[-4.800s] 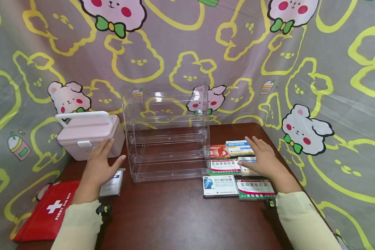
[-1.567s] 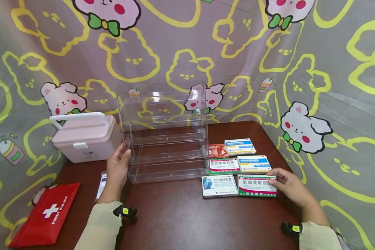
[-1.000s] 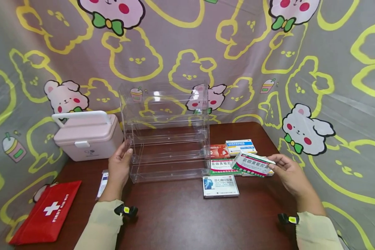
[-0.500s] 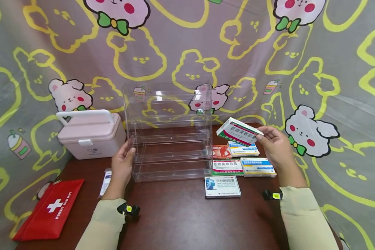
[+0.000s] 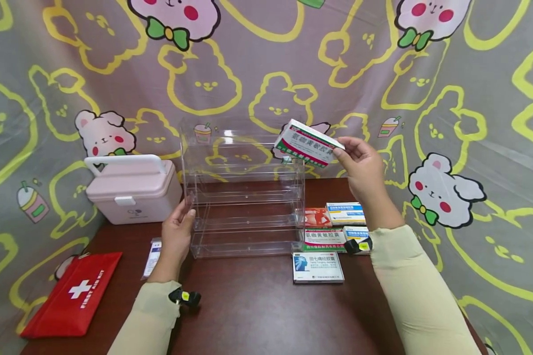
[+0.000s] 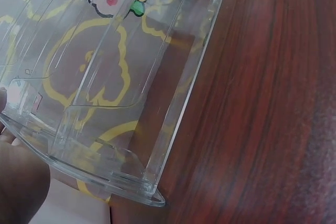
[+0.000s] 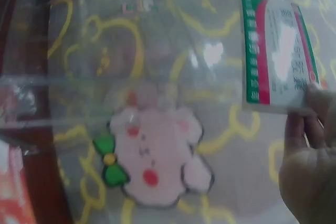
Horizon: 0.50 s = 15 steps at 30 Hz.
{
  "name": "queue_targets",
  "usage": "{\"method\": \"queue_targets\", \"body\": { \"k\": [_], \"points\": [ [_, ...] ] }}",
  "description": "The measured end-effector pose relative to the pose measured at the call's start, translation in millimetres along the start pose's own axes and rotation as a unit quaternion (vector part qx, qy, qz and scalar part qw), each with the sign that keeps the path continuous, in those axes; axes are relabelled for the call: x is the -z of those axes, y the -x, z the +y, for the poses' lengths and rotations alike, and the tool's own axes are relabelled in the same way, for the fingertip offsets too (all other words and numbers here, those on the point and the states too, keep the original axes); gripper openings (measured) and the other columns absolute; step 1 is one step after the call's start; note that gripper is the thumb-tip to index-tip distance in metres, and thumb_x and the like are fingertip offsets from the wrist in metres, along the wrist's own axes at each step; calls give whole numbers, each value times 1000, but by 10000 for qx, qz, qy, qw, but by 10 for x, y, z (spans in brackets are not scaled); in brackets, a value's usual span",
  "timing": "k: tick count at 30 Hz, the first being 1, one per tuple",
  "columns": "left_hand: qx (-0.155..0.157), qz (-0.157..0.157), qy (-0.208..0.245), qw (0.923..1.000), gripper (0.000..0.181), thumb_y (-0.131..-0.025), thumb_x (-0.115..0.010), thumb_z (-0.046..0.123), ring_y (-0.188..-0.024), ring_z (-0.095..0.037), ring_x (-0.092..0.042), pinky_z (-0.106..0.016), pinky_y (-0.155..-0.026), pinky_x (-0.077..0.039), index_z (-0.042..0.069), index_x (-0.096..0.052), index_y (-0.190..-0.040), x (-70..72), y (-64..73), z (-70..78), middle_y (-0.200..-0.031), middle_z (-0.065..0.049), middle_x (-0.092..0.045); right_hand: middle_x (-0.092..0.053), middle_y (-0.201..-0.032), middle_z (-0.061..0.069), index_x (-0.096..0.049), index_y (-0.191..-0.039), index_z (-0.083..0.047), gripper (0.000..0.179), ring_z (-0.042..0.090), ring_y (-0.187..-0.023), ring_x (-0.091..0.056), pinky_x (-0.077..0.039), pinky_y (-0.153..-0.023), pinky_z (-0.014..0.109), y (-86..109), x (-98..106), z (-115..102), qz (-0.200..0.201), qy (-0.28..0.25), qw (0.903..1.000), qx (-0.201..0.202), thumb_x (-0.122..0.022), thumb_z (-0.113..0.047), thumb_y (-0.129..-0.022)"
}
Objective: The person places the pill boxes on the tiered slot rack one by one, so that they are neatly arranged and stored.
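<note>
One box (image 5: 310, 144) is pinched at its end between the thumb and fingers of the right hand (image 5: 365, 167). I see it tilted in mid-air, overlapping the upper right corner of the rack (image 5: 248, 250) in my head view. The left hand (image 5: 177, 234) holds the rack's left edge. Right of it, five more boxes (image 5: 324, 238) lie on the table (image 5: 248, 305); leftward, a case (image 5: 133, 195) stands behind a red pouch (image 5: 73, 296).

right hand (image 5: 363, 165) high, left hand (image 5: 176, 231) lower
</note>
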State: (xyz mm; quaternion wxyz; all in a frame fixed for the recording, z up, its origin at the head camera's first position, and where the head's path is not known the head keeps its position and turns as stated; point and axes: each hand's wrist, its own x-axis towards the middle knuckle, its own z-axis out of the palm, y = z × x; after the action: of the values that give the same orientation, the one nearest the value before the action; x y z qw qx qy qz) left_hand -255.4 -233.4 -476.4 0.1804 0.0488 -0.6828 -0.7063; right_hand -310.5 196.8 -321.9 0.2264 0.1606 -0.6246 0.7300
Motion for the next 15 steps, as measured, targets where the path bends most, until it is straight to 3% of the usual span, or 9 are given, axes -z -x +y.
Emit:
{"method": "queue_targets", "body": {
  "k": [8,15],
  "points": [
    [-21,18,84,10000,50,-111,-58,2,-152,-19,-49,-12,-114,-46,5,-52,-161,30,-7,0,-166,-15,-52,-78,-111,3,-76,-121,1,22,7,-98,-69,-57,-87,18,-411,-621,-88,-182,1180,9923,322,-79,-7,-100],
    [-116,-71,52,9999,51,-112,-58,4,-153,-21,-48,-11,-114,-45,4,-51,-162,33,3,-29,-166,-15,-52,-78,-119,19,-77,-127,2,26,6,-96,-69,-57,-89,18,-639,-1041,-91,-105,1724,9840,429,-75,-6,-102]
  ]
}}
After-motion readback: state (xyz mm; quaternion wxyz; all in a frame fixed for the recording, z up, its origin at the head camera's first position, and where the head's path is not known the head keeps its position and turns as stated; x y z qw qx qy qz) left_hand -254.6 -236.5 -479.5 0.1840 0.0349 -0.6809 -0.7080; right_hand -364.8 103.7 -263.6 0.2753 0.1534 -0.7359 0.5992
